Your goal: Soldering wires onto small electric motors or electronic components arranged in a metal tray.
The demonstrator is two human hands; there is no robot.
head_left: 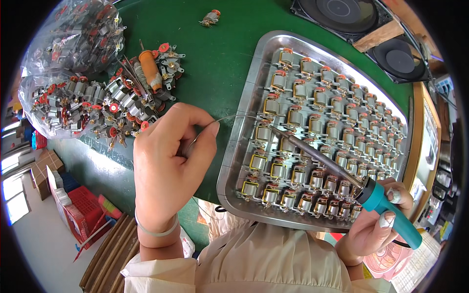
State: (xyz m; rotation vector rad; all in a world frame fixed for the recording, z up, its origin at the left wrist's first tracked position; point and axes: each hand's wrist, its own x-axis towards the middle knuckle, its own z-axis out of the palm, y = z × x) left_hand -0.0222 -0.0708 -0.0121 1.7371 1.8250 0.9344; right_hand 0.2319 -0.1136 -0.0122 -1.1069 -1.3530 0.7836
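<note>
Pinched between the thumb and forefinger of my left hand (171, 156) is a thin solder wire (227, 117). It reaches right, over the rim of a metal tray (244, 100). My right hand (364, 239) grips a soldering iron (393, 215) by its teal handle. The iron's tip and the wire's end come close together at a small silver component (264, 133) on the tray's left side; whether they touch, I cannot tell. Rows of similar silver components (295, 117) with metal lugs fill the tray, many with red ends, some with yellow edging.
A clear plastic bag (36, 63) and a heap of loose components (88, 97) lie at far left, with an orange-handled tool (149, 68) on top. One loose component (210, 18) sits on the green table (215, 58). Speakers (398, 58) stand far right; a red basket (90, 207) is lower left.
</note>
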